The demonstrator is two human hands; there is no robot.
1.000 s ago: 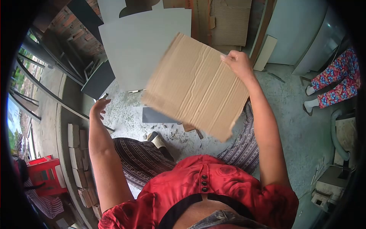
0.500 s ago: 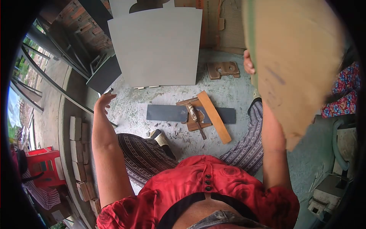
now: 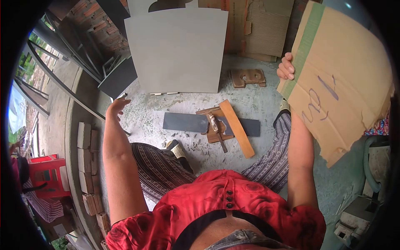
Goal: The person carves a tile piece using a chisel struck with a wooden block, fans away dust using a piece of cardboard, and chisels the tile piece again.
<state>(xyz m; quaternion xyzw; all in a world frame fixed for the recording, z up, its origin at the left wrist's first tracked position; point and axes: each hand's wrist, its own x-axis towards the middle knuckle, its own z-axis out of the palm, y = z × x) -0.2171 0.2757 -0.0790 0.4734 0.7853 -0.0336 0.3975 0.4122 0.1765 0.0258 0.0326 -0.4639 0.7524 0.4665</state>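
Cardboard sheet [image 3: 348, 89]: raised off the floor on the person's right, tilted, partly hiding the right forearm. Right hand [image 3: 286, 68] grasps it by the edge with green tape [image 3: 306, 46]; fingertips on the near face, thumb hidden. Handling (judged): light, fairly stiff, not slippery, liable to bend at creases and tear at the ragged lower edge; the taped edge looks the sounder hold. Left hand [image 3: 118, 107]: well apart from sheet, fingers loosely bent near the dark panel [image 3: 119, 78]; cannot tell whether it holds anything. Floor between the feet: wooden strip [image 3: 236, 130] lying across dark board [image 3: 183, 122].
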